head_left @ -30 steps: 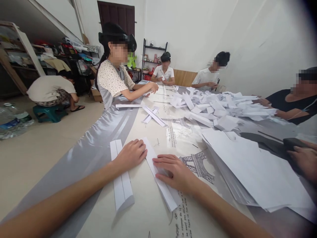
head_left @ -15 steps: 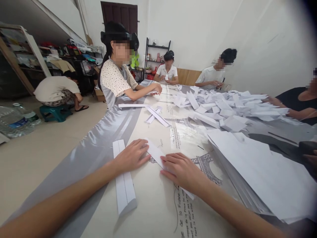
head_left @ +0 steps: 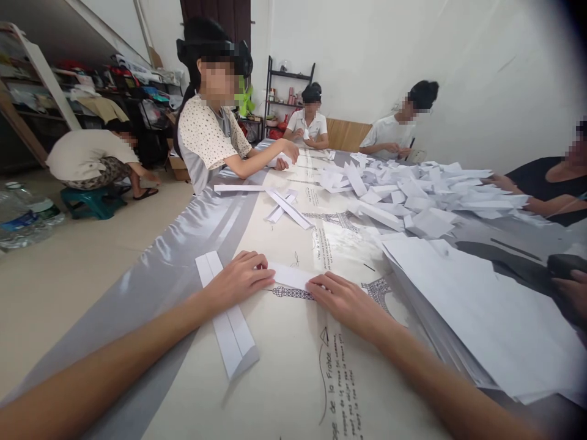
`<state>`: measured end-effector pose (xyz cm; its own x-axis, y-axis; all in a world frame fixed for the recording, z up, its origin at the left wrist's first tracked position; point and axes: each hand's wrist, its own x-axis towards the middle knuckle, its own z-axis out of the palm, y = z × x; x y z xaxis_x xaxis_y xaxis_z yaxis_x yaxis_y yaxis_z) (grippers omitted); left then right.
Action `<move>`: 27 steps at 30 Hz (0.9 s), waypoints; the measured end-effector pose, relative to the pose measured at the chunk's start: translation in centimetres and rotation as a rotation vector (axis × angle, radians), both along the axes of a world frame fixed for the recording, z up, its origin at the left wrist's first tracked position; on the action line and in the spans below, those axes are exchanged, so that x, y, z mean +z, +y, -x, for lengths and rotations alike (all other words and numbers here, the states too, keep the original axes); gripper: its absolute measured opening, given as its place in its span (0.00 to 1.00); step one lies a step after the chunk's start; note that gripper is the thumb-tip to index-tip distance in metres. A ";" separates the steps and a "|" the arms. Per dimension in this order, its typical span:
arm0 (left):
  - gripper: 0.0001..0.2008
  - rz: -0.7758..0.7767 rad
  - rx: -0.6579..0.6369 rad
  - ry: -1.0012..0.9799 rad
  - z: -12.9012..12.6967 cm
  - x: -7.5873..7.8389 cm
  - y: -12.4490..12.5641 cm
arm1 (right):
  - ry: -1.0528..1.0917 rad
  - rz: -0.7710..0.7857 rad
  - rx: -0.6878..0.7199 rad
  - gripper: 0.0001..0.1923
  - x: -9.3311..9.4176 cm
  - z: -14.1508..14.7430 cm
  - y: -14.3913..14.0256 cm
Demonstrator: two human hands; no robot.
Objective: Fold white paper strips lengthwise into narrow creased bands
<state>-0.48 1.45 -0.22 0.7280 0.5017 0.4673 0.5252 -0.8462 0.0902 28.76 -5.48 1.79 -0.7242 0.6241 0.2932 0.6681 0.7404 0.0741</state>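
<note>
Paper is what we have under both hands: a folded white paper strip (head_left: pixel 288 276) lies flat on the desk (head_left: pixel 293 366) just in front of us, running left to right between our fingertips. Our left hand (head_left: pixel 238 280) lies palm down with the fingers loosely spread, pressing the left end of the strip and also overlapping the far part of a second folded strip (head_left: pixel 227 318) that runs away from us at the near left. Our right hand (head_left: pixel 345 299) is likewise flat, fingers together and extended, holding down the right end. Neither hand pinches anything; both simply press.

We judge the strip to be very light, thin and easily creased, with a smooth surface that could slide on the glossy printed tablecloth (head_left: pixel 330 244). Flat pressure from the fingertips looks like the safest way to keep it still, and to lift it we would take it by a long edge or an end between thumb and forefinger, gently, since a hard squeeze would dent the fold.

To our right a thick stack of plain white sheets (head_left: pixel 481 318) sits near the desk edge. Farther off, a loose heap of folded papers (head_left: pixel 413 195) covers the middle of the desk, and two crossed strips (head_left: pixel 287 208) lie beyond our hands. Other people sit around the far and right sides; another person's hand (head_left: pixel 571 293) rests at the right edge.
</note>
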 end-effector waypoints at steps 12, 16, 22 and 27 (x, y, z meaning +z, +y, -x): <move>0.15 -0.113 -0.033 0.054 -0.1 0.2 -0.1 | 0.065 0.021 -0.047 0.12 -0.3 0.1 0.1; 0.16 -0.083 -0.016 0.002 -0.2 0.2 -0.2 | 0.100 0.035 -0.094 0.14 -0.4 0.1 0.1; 0.16 0.314 -0.054 -0.213 0.4 1.2 0.1 | 0.282 0.130 -0.258 0.14 0.4 -0.8 0.1; 0.15 0.567 0.027 -0.452 0.6 2.3 0.4 | 0.363 0.188 -0.277 0.15 1.5 -1.1 -0.3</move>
<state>-1.05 1.88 2.06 0.5090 0.7710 0.3828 0.3525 -0.5924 0.7244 29.88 -5.77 3.28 -0.3957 0.8450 0.3596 0.7993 0.5097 -0.3182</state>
